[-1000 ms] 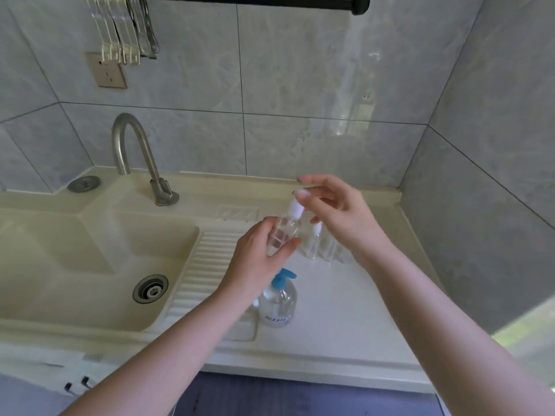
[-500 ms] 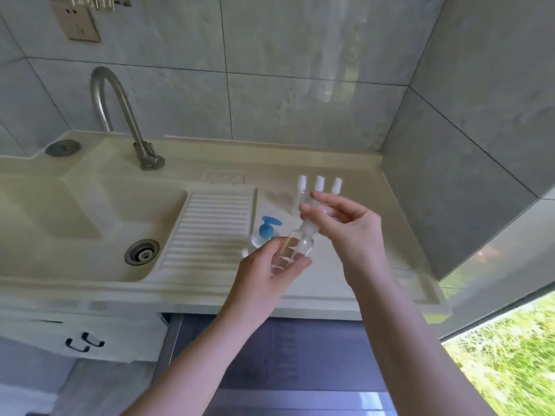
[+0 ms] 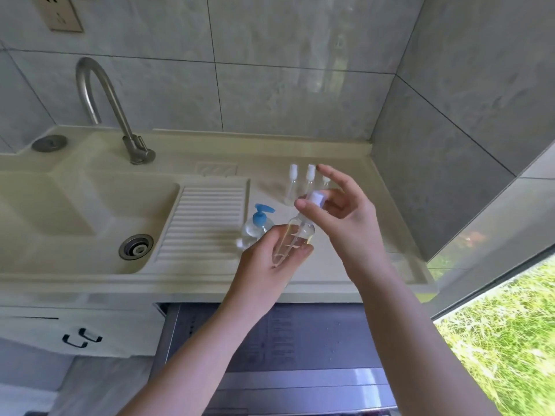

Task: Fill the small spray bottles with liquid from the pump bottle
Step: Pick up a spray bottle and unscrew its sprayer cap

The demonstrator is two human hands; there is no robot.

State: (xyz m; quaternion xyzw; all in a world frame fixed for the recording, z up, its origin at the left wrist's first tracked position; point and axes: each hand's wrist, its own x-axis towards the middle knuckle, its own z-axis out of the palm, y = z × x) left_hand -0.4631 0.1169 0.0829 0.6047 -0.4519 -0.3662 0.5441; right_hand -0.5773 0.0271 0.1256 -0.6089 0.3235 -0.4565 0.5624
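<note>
My left hand [image 3: 267, 265] grips a small clear spray bottle [image 3: 295, 238], tilted, above the counter's front part. My right hand [image 3: 339, 217] pinches its white spray cap [image 3: 317, 199] between thumb and fingers; the cap's thin tube still reaches down inside the bottle. A clear pump bottle with a blue pump head [image 3: 258, 226] stands on the counter just left of my left hand, partly hidden by it. Three more small spray bottles with white caps [image 3: 300, 184] stand in a row behind my hands; my right hand covers part of the rightmost one.
A cream sink basin [image 3: 90, 217] with a round drain [image 3: 135, 247] lies at left, a ribbed drainboard [image 3: 207, 220] beside it and a curved metal tap [image 3: 102, 106] behind. Grey tiled walls close the back and right. Below the counter edge [image 3: 210, 286] is a dark panel.
The view dropped and both hands came nearer the counter's front with the small bottle. The white cap now sits higher off the bottle neck in my right fingers.
</note>
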